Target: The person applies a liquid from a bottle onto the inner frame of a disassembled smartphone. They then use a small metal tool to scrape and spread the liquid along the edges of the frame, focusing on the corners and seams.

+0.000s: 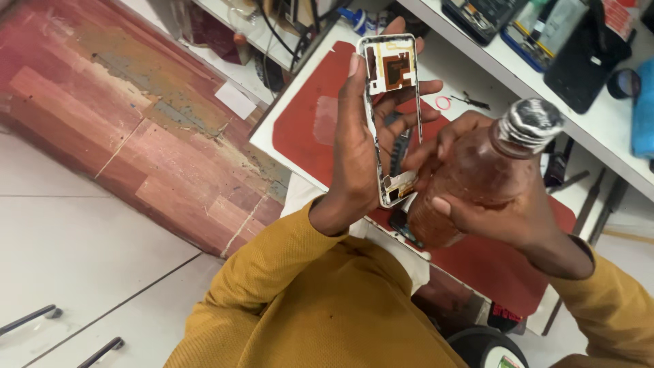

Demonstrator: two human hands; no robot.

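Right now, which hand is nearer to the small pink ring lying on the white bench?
Right. The right hand, gripping the brown bottle, sits just below the pink ring. The left hand, holding the phone frame, is farther off on the ring's other side.

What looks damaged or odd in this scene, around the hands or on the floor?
The phone frame in the left hand is stripped, with inner parts bare. The bottle in the right hand has a cap wrapped in tape. The red floor covering is worn and peeling.

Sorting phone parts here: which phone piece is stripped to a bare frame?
The white phone frame in the left hand. You can see fingers through it; the devices on the shelf look closed up.
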